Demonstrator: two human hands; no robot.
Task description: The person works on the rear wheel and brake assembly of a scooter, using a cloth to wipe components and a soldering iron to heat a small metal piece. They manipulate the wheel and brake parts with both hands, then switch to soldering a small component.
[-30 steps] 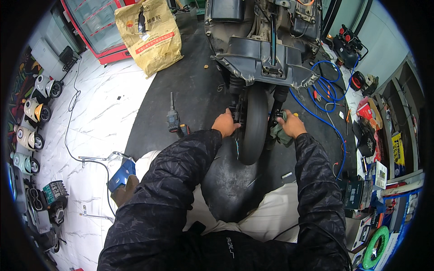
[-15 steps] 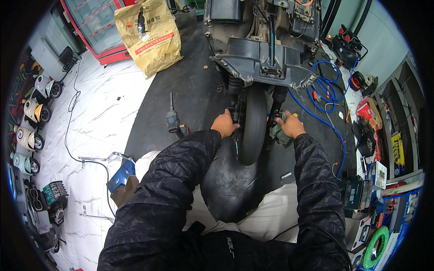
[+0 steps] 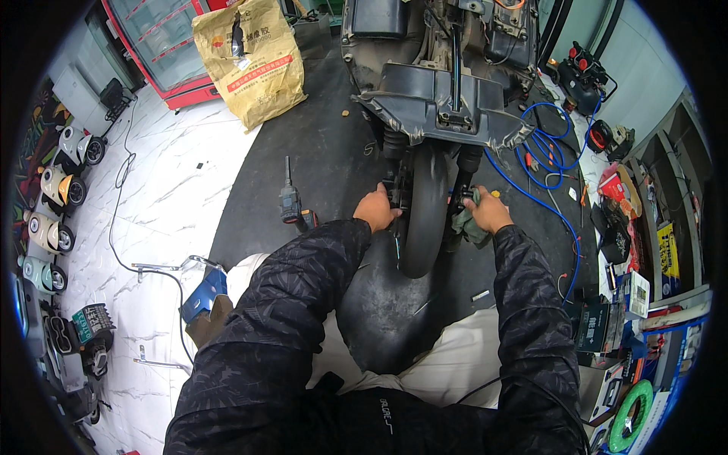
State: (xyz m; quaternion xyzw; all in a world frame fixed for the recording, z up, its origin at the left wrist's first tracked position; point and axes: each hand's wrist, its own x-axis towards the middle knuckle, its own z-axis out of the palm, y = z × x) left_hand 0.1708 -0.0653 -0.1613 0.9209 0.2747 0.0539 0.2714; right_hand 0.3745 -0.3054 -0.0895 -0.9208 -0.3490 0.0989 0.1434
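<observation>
In front of me the black front wheel (image 3: 426, 220) of a partly stripped scooter (image 3: 440, 98) stands between its two fork legs. My left hand (image 3: 377, 209) is at the lower left fork leg (image 3: 393, 163), its fingers curled around a dark part beside the wheel that I cannot make out. On the other side my right hand (image 3: 493, 212) is closed on a grey-green rag (image 3: 472, 227), next to the right fork leg (image 3: 466, 171). A thin metal piece (image 3: 397, 249) hangs below my left hand, along the tyre. The fingertips of both hands are partly hidden.
A cordless impact driver (image 3: 290, 201) stands on the black mat to the left. Beyond it is a yellow sack (image 3: 254, 64). Blue hose (image 3: 542, 199) curls at the right, before cluttered shelves and boxes (image 3: 595, 326). A blue box (image 3: 205, 296) lies by my left leg.
</observation>
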